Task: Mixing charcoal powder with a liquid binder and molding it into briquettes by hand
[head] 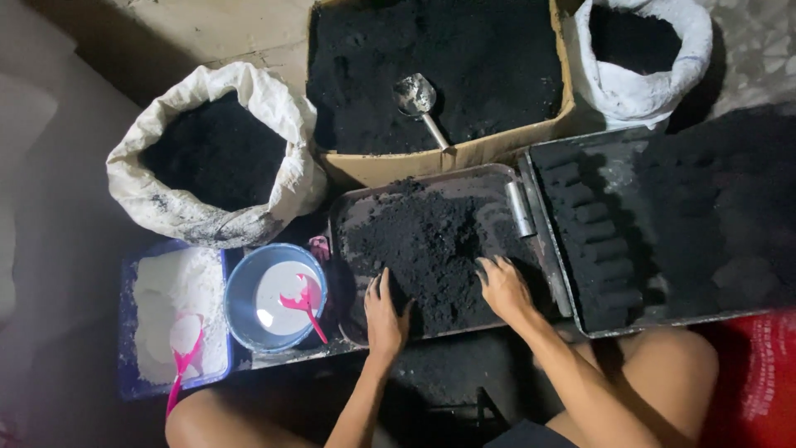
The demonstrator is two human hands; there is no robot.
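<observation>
Both hands are pressing into a heap of black powder (pixel 431 249) lying on a metal tray (pixel 489 178). The left hand (pixel 384 311) is lying flat, fingers released and spread; the right hand (pixel 502 286) is curling its fingers loosely into the powder, grasping nothing.

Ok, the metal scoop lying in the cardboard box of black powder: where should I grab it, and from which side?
Probably by the handle. The metal scoop lies on the black powder in the cardboard box, bowl pointing away, handle slanting back toward the box's near wall. Come from the near side, over that wall, above the tray. The right hand looks closest; both hands rest in the tray's powder.
</observation>
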